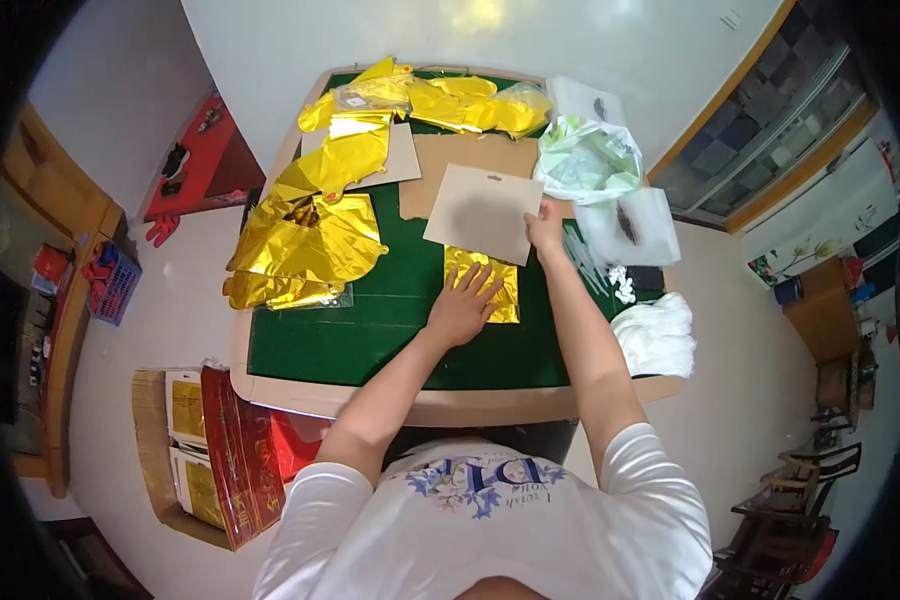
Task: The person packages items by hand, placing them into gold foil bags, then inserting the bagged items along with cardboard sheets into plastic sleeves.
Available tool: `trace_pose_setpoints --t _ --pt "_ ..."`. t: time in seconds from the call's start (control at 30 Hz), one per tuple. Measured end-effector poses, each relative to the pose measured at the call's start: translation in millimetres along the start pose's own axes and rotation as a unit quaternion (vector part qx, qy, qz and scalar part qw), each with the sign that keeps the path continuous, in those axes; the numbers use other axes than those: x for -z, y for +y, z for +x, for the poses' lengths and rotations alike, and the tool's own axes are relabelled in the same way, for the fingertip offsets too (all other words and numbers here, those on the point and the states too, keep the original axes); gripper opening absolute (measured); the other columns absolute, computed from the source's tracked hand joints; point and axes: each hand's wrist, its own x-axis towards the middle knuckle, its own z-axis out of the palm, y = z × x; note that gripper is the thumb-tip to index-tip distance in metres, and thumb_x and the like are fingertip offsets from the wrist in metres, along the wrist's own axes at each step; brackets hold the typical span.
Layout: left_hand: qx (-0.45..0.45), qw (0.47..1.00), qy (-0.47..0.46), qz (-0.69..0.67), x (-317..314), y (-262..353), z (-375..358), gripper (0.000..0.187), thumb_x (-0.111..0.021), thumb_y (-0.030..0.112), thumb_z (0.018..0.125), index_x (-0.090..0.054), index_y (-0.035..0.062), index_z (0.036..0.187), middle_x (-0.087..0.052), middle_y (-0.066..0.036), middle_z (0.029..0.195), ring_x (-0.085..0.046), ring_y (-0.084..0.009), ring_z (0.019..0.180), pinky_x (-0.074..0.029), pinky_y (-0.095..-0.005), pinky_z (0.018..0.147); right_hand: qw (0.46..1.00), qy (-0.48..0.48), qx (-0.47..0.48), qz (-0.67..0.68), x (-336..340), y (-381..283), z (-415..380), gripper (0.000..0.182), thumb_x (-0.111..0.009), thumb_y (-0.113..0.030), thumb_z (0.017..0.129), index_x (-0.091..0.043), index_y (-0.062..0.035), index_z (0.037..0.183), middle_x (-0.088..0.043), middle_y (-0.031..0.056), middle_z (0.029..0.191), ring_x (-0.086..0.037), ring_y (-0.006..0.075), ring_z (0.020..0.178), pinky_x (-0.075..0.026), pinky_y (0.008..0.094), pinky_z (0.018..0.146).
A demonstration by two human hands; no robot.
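Note:
My left hand [460, 307] lies with fingers spread on a folded gold foil piece [507, 300], pressing it against the green tabletop [390, 345]. In my right hand [545, 230] is the right edge of a beige cardboard sheet [482, 213] with a small slot near its far edge. The sheet is slightly tilted and covers the foil's far end. A larger brown cardboard piece [430, 165] lies beyond it. Left of my hands, crumpled gold foil balloons [310, 240] are heaped on the table.
More gold foil [455, 103] lies along the far edge. On the right are a white plastic bag [590, 160], clear plastic packs [635, 228], small white pieces [622, 285] and a white cloth [655, 335]. An opened carton [165, 450] with gold packets stands on the floor at left.

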Motion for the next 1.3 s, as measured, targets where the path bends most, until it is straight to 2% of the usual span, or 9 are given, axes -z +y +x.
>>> trace_pose_setpoints --t 0.13,0.2,0.27,0.43,0.8,0.97,1.07,1.2,1.3 --pt "0.002 1.000 -0.008 -0.006 1 0 0 0.049 -0.036 0.039 0.100 -0.038 0.0185 0.145 -0.030 -0.009 0.153 -0.025 -0.0282 0.142 -0.019 -0.0516 0.115 0.966 0.088 0.078 -0.232 -1 1 -16 0.039 -0.062 -0.007 0.081 -0.053 -0.0058 0.119 -0.065 0.0168 0.097 -0.064 0.0299 0.086 -0.050 0.0399 0.078" --pt "0.000 1.000 0.001 -0.018 -1 -1 0 0.049 -0.037 0.039 0.100 -0.038 0.0188 0.145 -0.031 -0.009 0.153 -0.024 -0.0281 0.142 -0.019 -0.0519 0.114 0.906 0.068 0.288 -0.303 8 -13 -46 0.047 -0.062 -0.012 0.082 -0.051 -0.0075 0.128 -0.057 0.0233 0.120 -0.055 0.0394 0.109 -0.044 0.0449 0.093" --pt "0.000 1.000 0.011 -0.016 -1 0 0 0.049 -0.039 0.038 0.099 -0.040 0.0186 0.144 -0.032 -0.009 0.152 -0.026 -0.0279 0.142 -0.019 -0.0521 0.114 0.846 -0.046 0.388 -0.363 17 -5 -75 0.048 -0.062 -0.016 0.083 -0.054 -0.0113 0.130 -0.051 0.0213 0.129 -0.049 0.0366 0.120 -0.038 0.0481 0.100" --pt "-0.005 1.000 0.017 -0.021 2 1 0 0.048 -0.041 0.038 0.098 -0.043 0.0175 0.142 -0.036 -0.009 0.150 -0.029 -0.0275 0.140 -0.020 -0.0525 0.114 0.854 -0.143 0.288 -0.409 38 10 -97 0.040 -0.052 -0.011 0.091 -0.059 -0.0242 0.128 -0.045 0.0126 0.142 -0.037 0.0303 0.136 -0.026 0.0517 0.110" --pt "-0.011 1.000 0.019 0.003 0 0 0 0.047 -0.042 0.037 0.099 -0.041 0.0177 0.142 -0.034 -0.009 0.150 -0.028 -0.0280 0.141 -0.021 -0.0521 0.113 0.863 -0.140 0.314 -0.371 37 14 -84 0.036 -0.052 -0.012 0.091 -0.060 -0.0194 0.126 -0.049 0.0125 0.138 -0.041 0.0309 0.133 -0.028 0.0522 0.109" --pt "-0.013 1.000 0.022 -0.010 -2 0 0 0.048 -0.041 0.038 0.099 -0.042 0.0175 0.142 -0.035 -0.010 0.150 -0.028 -0.0277 0.141 -0.021 -0.0521 0.113 0.796 -0.164 0.413 -0.411 42 -7 -78 0.040 -0.056 -0.014 0.087 -0.053 -0.0085 0.126 -0.058 0.0136 0.111 -0.058 0.0299 0.107 -0.049 0.0416 0.086" --pt "-0.013 1.000 0.020 -0.008 -1 0 0 0.048 -0.040 0.038 0.099 -0.042 0.0176 0.142 -0.036 -0.010 0.149 -0.028 -0.0270 0.141 -0.019 -0.0519 0.114 0.761 -0.170 0.433 -0.453 42 -6 -70 0.042 -0.056 -0.012 0.085 -0.050 -0.0069 0.126 -0.057 0.0133 0.100 -0.061 0.0297 0.094 -0.051 0.0383 0.077" --pt "-0.009 1.000 0.009 -0.002 3 1 0 0.048 -0.040 0.037 0.099 -0.041 0.0176 0.142 -0.035 -0.009 0.150 -0.028 -0.0276 0.141 -0.019 -0.0513 0.114 0.768 -0.211 0.373 -0.475 42 -9 -69 0.040 -0.055 -0.012 0.085 -0.053 -0.0094 0.125 -0.059 0.0134 0.105 -0.062 0.0304 0.095 -0.052 0.0375 0.078" --pt "-0.010 1.000 0.006 -0.003 2 0 0 0.048 -0.040 0.037 0.099 -0.041 0.0179 0.142 -0.035 -0.009 0.150 -0.028 -0.0277 0.141 -0.020 -0.0515 0.114 0.734 -0.146 0.487 -0.450 40 3 -71 0.039 -0.054 -0.012 0.085 -0.055 -0.0115 0.125 -0.058 0.0143 0.114 -0.060 0.0298 0.105 -0.051 0.0360 0.084"
